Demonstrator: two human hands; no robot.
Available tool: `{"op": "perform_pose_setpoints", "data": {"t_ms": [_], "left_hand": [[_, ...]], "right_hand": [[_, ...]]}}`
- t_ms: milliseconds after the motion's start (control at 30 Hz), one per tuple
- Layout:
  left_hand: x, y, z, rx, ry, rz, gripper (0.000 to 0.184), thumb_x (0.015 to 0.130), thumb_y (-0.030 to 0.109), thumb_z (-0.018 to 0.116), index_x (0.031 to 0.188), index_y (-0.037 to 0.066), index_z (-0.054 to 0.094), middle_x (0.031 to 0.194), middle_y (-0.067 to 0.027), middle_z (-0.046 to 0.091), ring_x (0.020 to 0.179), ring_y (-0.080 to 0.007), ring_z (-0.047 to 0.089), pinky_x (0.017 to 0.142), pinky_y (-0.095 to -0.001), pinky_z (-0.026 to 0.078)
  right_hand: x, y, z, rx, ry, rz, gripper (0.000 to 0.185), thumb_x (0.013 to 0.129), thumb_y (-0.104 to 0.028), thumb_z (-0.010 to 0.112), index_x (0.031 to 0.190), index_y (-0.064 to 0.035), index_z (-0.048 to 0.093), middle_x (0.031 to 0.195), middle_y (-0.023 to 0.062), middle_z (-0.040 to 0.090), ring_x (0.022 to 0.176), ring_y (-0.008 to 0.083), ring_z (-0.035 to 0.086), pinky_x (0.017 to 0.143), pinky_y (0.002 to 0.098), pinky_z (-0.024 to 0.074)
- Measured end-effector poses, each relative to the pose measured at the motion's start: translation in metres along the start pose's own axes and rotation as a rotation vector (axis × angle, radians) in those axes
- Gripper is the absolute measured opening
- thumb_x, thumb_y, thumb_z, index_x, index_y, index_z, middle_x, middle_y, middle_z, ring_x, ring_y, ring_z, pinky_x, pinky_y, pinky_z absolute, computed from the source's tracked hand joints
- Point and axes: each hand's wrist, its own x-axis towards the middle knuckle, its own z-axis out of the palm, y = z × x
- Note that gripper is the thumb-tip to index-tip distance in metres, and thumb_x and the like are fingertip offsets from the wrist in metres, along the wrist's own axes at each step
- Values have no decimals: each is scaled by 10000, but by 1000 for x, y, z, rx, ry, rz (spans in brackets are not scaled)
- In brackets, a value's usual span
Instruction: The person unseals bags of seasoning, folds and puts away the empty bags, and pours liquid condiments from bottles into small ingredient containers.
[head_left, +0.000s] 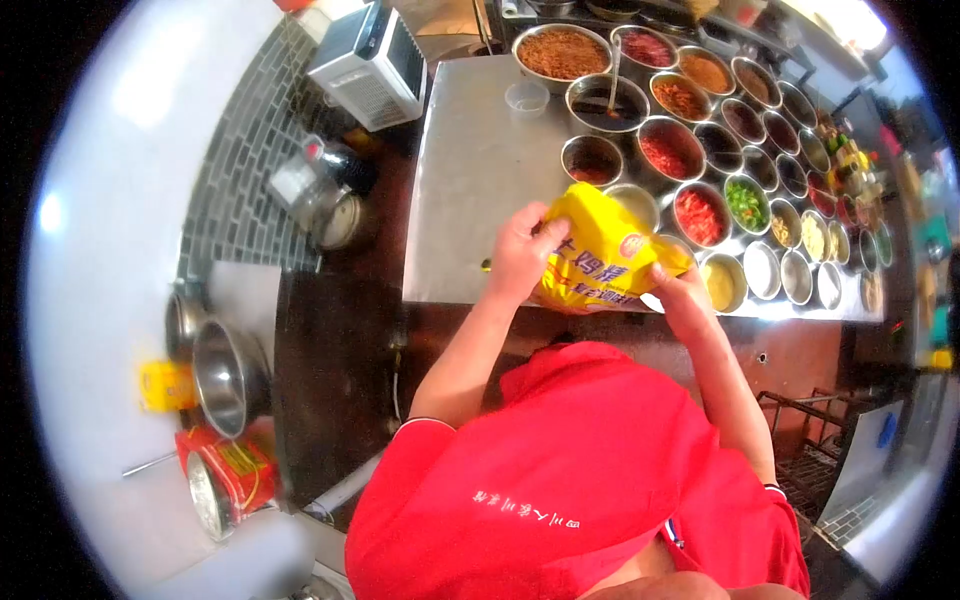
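A yellow plastic seasoning bag (595, 255) with dark printed characters is held up in front of me, over the near edge of the steel table (465, 180). My left hand (525, 250) pinches its upper left side. On the lower right corner, my right hand (683, 298) is closed around the plastic. The bag looks creased, and what it contains is hidden. Just behind it stands a metal bowl (635, 203), partly covered by the bag. A bowl of chopped red peppers (702, 216) and a bowl of yellow powder (722, 280) are close to my right hand.
Several metal bowls of ingredients crowd the table's right side, including chopped greens (747, 203) and a dark liquid with a ladle (612, 85). A clear plastic cup (527, 97) stands at the back. Left of the table are a white appliance (370, 68) and a large steel bowl (228, 375).
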Motion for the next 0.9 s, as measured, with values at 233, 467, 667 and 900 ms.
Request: {"op": "perform_pose_setpoints", "data": {"t_ms": [233,467,667,900], "left_hand": [[-9,59,11,353,-2,26,146,958,97,633,839,14,629,725,51,553,707,-34,481,599,-252,416],[-35,98,54,566,-155,119,231,930,108,684,752,1,583,660,23,502,675,-37,452,558,-261,382],[-51,103,60,319,-232,22,232,954,125,696,767,28,597,702,52,535,695,-33,469,598,-238,399],[-50,108,65,337,-316,93,238,971,128,682,770,38,591,731,55,532,722,-23,468,614,-218,389]], "right_hand": [[-41,-129,19,-285,-284,-395,915,730,-199,859,1518,-68,413,1453,107,532,1297,237,517,1096,405,414],[-38,-156,80,-888,-71,-575,284,920,-253,711,1002,18,693,832,139,695,728,177,661,667,371,526],[-44,-131,67,-674,-13,-479,298,994,-264,640,955,29,678,748,74,635,701,77,571,629,289,475],[-58,-135,61,-276,-117,-264,295,1024,-290,624,914,-19,660,789,-52,582,750,26,502,646,236,428]]}}
